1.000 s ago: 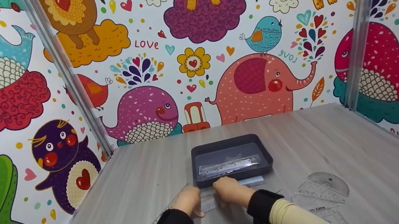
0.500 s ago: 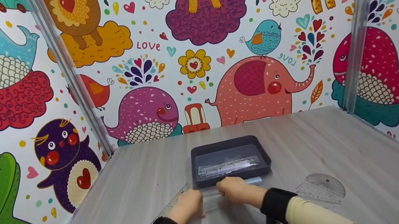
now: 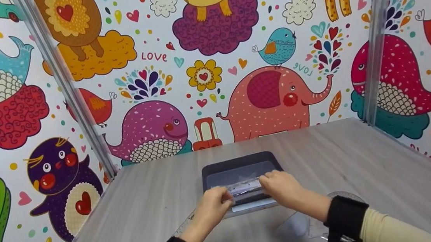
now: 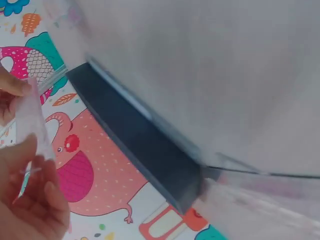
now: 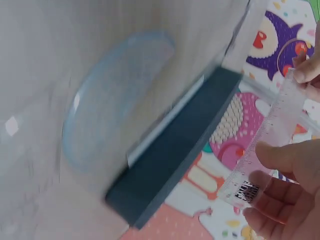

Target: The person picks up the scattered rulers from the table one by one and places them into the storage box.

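A clear plastic ruler [image 5: 265, 130] is stretched between my two hands, raised in front of the dark tray [image 3: 205, 172]. My left hand [image 3: 214, 205] pinches one end between thumb and fingers. The other end, with a black printed mark, is held by my right hand [image 3: 284, 189], its thumb on the ruler's face. In the head view the held ruler overlaps clear rulers lying in the tray, so they are hard to separate there.
A pale bluish strip [image 3: 254, 205] lies along the tray's front side. Another clear ruler [image 3: 185, 225] slants on the table by my left wrist. A clear protractor [image 5: 115, 95] lies to the right, partly hidden by my right arm in the head view. Patterned walls enclose the table.
Both hands have risen from the table in front of the tray, bringing the clear ruler up between them. My right hand has also shifted to the right, and the head view has tilted slightly.
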Tool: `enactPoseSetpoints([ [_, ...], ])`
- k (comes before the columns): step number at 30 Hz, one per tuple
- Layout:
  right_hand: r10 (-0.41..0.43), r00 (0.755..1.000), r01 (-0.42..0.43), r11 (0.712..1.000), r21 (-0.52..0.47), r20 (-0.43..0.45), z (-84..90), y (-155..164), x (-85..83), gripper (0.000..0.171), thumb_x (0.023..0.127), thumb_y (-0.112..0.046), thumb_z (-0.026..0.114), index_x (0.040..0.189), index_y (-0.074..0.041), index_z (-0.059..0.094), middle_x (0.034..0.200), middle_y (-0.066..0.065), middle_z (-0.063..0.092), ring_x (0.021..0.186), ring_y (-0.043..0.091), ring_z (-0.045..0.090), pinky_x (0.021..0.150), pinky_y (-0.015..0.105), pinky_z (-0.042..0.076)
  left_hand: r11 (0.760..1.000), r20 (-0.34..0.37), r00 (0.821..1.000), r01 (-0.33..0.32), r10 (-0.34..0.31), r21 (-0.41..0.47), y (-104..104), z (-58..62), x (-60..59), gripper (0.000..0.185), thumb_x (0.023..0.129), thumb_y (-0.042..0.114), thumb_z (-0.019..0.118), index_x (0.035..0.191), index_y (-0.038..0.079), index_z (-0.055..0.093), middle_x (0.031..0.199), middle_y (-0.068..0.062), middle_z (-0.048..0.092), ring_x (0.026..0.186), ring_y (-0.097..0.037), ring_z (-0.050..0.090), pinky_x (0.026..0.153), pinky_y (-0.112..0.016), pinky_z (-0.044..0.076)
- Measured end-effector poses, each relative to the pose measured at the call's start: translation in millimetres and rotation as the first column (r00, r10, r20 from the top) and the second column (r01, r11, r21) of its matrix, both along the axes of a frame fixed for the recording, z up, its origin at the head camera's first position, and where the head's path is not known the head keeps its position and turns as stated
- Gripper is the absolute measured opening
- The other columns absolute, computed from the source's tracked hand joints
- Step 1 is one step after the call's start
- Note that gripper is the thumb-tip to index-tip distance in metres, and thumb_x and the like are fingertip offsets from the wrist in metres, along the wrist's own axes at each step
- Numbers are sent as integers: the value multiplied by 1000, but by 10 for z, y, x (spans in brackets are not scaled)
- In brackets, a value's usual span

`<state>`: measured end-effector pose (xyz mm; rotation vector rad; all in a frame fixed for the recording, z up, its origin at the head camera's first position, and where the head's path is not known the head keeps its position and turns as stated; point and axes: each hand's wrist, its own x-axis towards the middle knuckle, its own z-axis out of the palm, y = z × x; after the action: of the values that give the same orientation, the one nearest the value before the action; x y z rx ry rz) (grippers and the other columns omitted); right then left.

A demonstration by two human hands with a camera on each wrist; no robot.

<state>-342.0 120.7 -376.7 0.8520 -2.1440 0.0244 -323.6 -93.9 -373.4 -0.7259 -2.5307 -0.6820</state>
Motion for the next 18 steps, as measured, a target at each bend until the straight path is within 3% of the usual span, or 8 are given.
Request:
enactPoseSetpoints([
  [5,-33,994,25,997,-78,-102,61,116,-269,20,62,2,60,63,-12,45,56,-4,41,51,11,39,37,20,31,992,-97,993,-51,62,115,74,40,-217,8,70,9,63,66,12,57,64,5,51,59,-6,47,52,-18,40],
  [11,-100,995,97,985,-142,-15,-68,178,-567,18,66,-1,60,63,-12,46,59,-3,41,54,13,40,38,22,33,974,-92,982,-149,166,169,132,-89,-509,6,68,6,64,67,9,59,65,3,50,60,-10,49,53,-21,40],
  [15,-150,988,154,981,-119,45,-173,156,-726,17,66,-6,61,62,-11,45,57,0,41,47,16,43,35,27,33,954,-99,954,-271,284,130,187,-143,-654,4,66,10,65,66,12,61,64,3,51,58,-12,50,51,-24,39],
  [18,-155,978,172,978,-122,138,-190,124,-821,17,66,-5,61,62,-10,45,57,2,43,46,19,46,36,30,34,932,-64,932,-349,356,102,215,-132,-734,4,67,13,64,66,14,61,64,2,56,55,-13,51,49,-26,39],
])
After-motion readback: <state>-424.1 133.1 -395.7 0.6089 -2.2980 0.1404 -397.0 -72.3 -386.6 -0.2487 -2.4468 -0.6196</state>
